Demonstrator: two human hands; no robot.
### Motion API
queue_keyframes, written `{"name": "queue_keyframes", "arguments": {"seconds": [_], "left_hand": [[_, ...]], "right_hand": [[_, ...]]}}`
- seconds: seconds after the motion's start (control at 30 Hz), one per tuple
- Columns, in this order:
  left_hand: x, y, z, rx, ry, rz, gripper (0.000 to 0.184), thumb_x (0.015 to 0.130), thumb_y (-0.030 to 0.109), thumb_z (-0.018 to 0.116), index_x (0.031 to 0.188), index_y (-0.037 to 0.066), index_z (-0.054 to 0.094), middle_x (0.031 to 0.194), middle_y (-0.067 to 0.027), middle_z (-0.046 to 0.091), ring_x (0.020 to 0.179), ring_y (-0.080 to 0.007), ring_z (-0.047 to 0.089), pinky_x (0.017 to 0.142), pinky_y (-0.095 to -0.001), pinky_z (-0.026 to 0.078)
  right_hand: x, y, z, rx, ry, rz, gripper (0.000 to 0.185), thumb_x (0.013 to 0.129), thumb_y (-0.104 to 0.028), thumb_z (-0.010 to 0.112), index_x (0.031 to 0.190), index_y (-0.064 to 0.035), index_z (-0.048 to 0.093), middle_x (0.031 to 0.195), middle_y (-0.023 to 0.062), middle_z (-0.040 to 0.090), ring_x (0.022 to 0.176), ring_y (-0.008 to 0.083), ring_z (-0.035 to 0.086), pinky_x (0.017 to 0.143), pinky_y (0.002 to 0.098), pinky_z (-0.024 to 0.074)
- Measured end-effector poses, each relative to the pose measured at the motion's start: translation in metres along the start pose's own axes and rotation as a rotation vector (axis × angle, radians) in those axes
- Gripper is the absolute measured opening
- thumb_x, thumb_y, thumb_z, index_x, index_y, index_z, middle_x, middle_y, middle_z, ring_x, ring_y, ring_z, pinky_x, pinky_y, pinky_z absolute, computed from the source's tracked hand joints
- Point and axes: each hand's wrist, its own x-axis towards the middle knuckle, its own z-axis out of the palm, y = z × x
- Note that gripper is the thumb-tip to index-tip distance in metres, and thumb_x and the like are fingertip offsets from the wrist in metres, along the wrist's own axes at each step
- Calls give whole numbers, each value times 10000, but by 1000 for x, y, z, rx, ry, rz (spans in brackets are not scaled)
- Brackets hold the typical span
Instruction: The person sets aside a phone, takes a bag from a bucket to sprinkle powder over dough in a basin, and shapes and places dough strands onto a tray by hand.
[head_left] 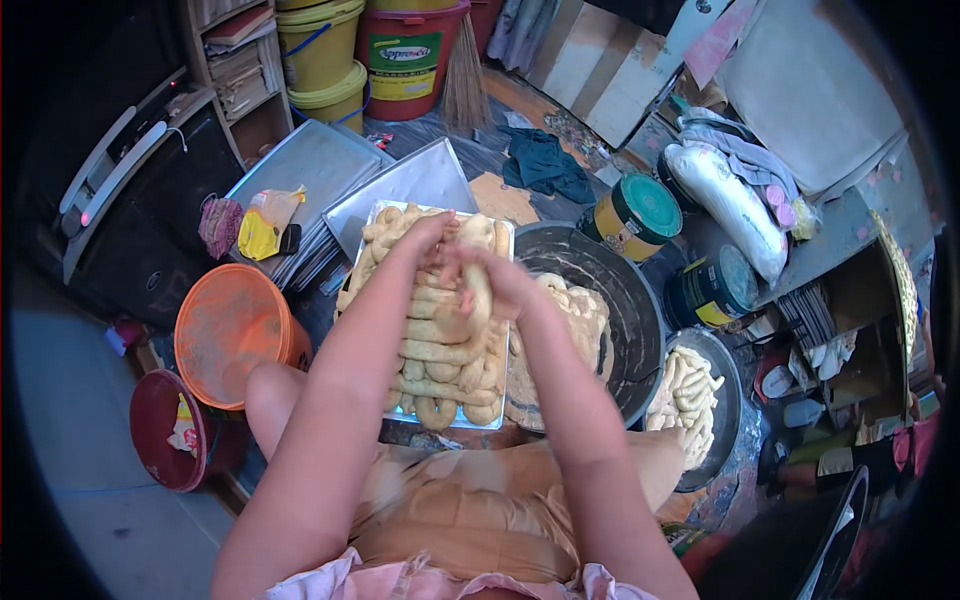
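Observation:
Over a tray (507,330) piled with rows of shaped dough pieces (435,335), both hands are close together and smeared by motion. A pale dough rope (479,288) hangs between them. My right hand (500,282) is closed round its side. My left hand (432,238) is closed at the upper part of the rope, fingers partly hidden. Right of the tray, a large flattened mass of dough (572,320) lies in a wide black basin (640,330). Farther right, a smaller dark basin (728,425) holds several thin dough strips (685,395).
An orange bucket (230,330) and a dark red tub (160,430) stand at left. Stacked metal trays (335,165) lie beyond. Lidded buckets (630,215), a white sack (725,200) and a shelf (850,340) line the right. A broom (465,80) leans behind.

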Motion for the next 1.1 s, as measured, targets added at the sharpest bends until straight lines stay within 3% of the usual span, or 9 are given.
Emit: {"name": "queue_keyframes", "arguments": {"seconds": [0.07, 0.17, 0.27, 0.37, 0.5, 0.67, 0.77, 0.97, 1.1], "left_hand": [[-8, -4, -6, -44, -83, -43, 620, 903, 530, 532, 1290, 52, 452, 1126, -148, 592, 951, -258, 624, 803, -453, 514], [-28, 12, 11, 314, -153, 11, 722, 862, 548, 592, 1348, 46, 410, 1224, -156, 560, 1040, -298, 605, 849, -479, 498], [-12, 3, 28, 783, 144, 276, 652, 758, 327, 734, 1302, 56, 499, 1167, -194, 619, 1060, -317, 617, 877, -416, 497], [8, -7, 29, 938, 309, 462, 548, 725, 187, 724, 1227, 42, 561, 1109, -210, 643, 1027, -326, 628, 874, -373, 496], [8, -15, 22, 811, 431, 483, 485, 750, 188, 711, 1190, 34, 578, 1032, -207, 661, 978, -338, 642, 863, -381, 495], [-17, -2, 41, 1047, 477, 398, 605, 767, 230, 725, 1305, 69, 498, 1367, -194, 473, 1143, -329, 558, 945, -381, 457], [-7, -3, 50, 1246, 474, 605, 687, 764, 275, 720, 1373, 117, 445, 1463, -157, 347, 1249, -345, 461, 1013, -450, 396], [17, 3, 80, 1313, 417, 325, 648, 719, 337, 718, 1306, 136, 529, 1293, -131, 530, 1288, -309, 425, 1040, -513, 315], [39, 4, 65, 1113, 407, 517, 456, 680, 268, 757, 1080, 84, 641, 1201, -145, 591, 1162, -321, 527, 973, -446, 399]], "right_hand": [[19, 67, -20, 198, 21, 225, 356, 978, -263, 452, 1247, -29, 448, 980, 127, 594, 643, 193, 603, 539, 337, 550], [22, 106, -12, 328, 149, 130, 337, 977, -268, 459, 1202, -18, 455, 958, 145, 591, 674, 202, 605, 539, 353, 541], [19, 107, -22, 230, 72, 203, 425, 963, -293, 495, 1246, 16, 428, 1007, 171, 586, 779, 227, 631, 635, 372, 555], [-2, 106, -11, 710, 76, -74, 384, 943, -294, 543, 1175, -3, 448, 1115, 198, 581, 895, 255, 638, 765, 382, 571], [-54, 86, 14, 848, -41, -289, 593, 933, -246, 550, 1404, -7, 280, 1255, 229, 530, 1039, 323, 605, 909, 426, 518], [-75, 104, 6, 551, 40, -64, 830, 861, 22, 563, 1499, -178, 71, 1060, 141, 545, 852, 253, 622, 791, 481, 552], [-74, 110, 4, 464, 127, -77, 857, 865, 13, 577, 1505, -186, 43, 1070, 140, 541, 788, 222, 606, 719, 434, 573], [-58, 143, 8, 294, 175, -9, 829, 891, -10, 574, 1504, -228, 60, 1095, 151, 531, 743, 204, 606, 601, 369, 578], [-61, 147, 2, 268, 183, -9, 792, 909, -28, 554, 1504, -236, 76, 1095, 152, 530, 732, 201, 599, 608, 364, 575]]}}
